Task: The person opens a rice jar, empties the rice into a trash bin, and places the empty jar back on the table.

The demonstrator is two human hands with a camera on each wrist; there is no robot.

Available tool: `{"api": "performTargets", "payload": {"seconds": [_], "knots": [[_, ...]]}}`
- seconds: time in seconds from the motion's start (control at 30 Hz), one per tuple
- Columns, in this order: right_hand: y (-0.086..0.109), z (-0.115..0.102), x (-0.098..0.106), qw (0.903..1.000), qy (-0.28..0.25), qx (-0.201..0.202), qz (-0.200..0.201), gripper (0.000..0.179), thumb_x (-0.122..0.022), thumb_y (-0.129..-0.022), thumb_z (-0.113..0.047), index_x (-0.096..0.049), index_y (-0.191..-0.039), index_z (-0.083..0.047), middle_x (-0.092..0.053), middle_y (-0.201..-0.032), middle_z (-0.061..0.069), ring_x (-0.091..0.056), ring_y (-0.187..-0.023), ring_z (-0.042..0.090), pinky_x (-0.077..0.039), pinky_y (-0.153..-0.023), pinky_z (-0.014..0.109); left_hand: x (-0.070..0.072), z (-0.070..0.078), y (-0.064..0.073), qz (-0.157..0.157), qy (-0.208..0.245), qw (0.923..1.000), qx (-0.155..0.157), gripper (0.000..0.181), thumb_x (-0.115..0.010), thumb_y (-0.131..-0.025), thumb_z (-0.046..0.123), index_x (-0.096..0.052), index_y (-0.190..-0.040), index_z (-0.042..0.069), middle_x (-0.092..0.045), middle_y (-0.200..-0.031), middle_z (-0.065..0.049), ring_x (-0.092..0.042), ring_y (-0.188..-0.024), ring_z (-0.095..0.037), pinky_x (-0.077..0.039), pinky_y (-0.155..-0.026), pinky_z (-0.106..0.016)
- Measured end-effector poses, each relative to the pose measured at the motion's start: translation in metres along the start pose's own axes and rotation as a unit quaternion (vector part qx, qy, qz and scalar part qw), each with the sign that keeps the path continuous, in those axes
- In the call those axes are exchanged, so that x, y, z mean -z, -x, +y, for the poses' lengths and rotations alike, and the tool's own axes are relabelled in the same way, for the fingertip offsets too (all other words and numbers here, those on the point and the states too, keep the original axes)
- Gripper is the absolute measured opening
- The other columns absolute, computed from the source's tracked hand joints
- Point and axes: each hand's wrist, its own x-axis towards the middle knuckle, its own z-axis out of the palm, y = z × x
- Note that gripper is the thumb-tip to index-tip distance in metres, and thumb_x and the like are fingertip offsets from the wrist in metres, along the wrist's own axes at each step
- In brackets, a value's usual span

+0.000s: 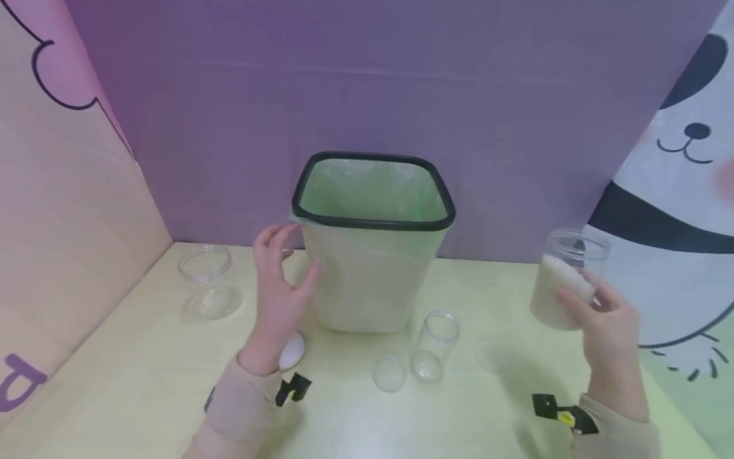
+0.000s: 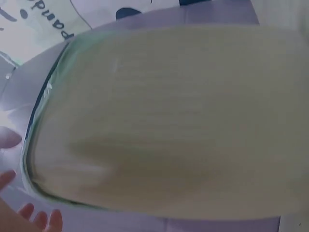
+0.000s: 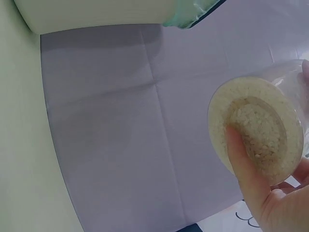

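My right hand (image 1: 610, 325) grips a clear open-topped jar (image 1: 553, 303), raised off the table at the right. White grains fill part of it, their surface sloping. Through the jar's base the packed grains (image 3: 258, 130) show in the right wrist view, with the thumb pressed against the base. My left hand (image 1: 281, 296) is beside the left side of a light bin (image 1: 369, 280), fingers spread and bent, holding nothing; whether it touches the bin I cannot tell. A green liner (image 1: 367, 185) lines the bin under a black rim (image 1: 373, 223).
A clear empty jar (image 1: 209, 287) stands at the left. Before the bin are a narrower clear jar (image 1: 438, 341) and a clear disc (image 1: 390, 373), with a fainter disc (image 1: 491, 356) further right. A white round object (image 1: 294, 350) is partly behind my left wrist. A purple wall (image 1: 373, 95) closes the back.
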Motion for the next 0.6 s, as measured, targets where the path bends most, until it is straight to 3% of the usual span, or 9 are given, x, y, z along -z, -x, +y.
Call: {"api": "performTargets", "payload": {"seconds": [0.17, 0.33, 0.43, 0.5, 0.6], "knots": [[-0.001, 0.003, -0.003, 0.9997, 0.014, 0.009, -0.02, 0.063, -0.074, -0.082, -0.014, -0.048, -0.139, -0.024, -0.045, -0.141, -0.012, -0.053, -0.091, -0.006, 0.003, -0.118, 0.048, 0.006, -0.011, -0.009, -0.059, -0.017, 0.9979, -0.02, 0.073, -0.068, -0.079, 0.006, -0.033, -0.143, 0.008, -0.018, -0.148, -0.022, -0.021, -0.137, -0.035, -0.029, -0.107, -0.06], [-0.002, 0.006, -0.007, 0.9991, 0.016, 0.022, -0.033, 0.063, -0.074, -0.081, -0.013, -0.049, -0.138, -0.024, -0.042, -0.144, -0.01, -0.055, -0.088, -0.011, 0.001, -0.118, 0.05, 0.008, -0.014, -0.016, -0.104, -0.044, 0.9935, 0.015, 0.081, -0.07, -0.082, 0.008, -0.024, -0.149, 0.01, -0.01, -0.155, -0.02, -0.013, -0.143, -0.037, -0.022, -0.11, -0.065], [-0.001, 0.007, -0.012, 0.9984, 0.031, 0.021, -0.042, 0.064, -0.073, -0.082, -0.014, -0.047, -0.139, -0.025, -0.04, -0.145, -0.004, -0.055, -0.088, -0.011, -0.004, -0.118, 0.051, 0.007, -0.014, -0.02, -0.128, -0.027, 0.99, 0.051, 0.081, -0.068, -0.084, 0.007, -0.02, -0.15, 0.01, -0.017, -0.154, -0.02, -0.024, -0.139, -0.038, -0.027, -0.11, -0.059], [0.0, 0.007, -0.015, 0.9971, 0.048, 0.017, -0.056, 0.065, -0.073, -0.083, -0.018, -0.045, -0.141, -0.028, -0.037, -0.147, -0.002, -0.052, -0.091, -0.01, -0.002, -0.117, 0.056, 0.006, -0.014, -0.021, -0.146, -0.011, 0.9864, 0.075, 0.082, -0.067, -0.086, 0.007, -0.017, -0.151, 0.011, -0.02, -0.153, -0.021, -0.03, -0.135, -0.039, -0.03, -0.11, -0.055], [0.001, 0.007, -0.017, 0.996, 0.054, 0.018, -0.07, 0.065, -0.073, -0.083, -0.02, -0.045, -0.141, -0.031, -0.039, -0.145, -0.003, -0.051, -0.094, -0.008, -0.004, -0.116, 0.058, 0.005, -0.015, -0.021, -0.163, 0.007, 0.9823, 0.092, 0.082, -0.065, -0.087, 0.005, -0.014, -0.151, 0.011, -0.022, -0.151, -0.022, -0.037, -0.13, -0.04, -0.034, -0.109, -0.05]]}}
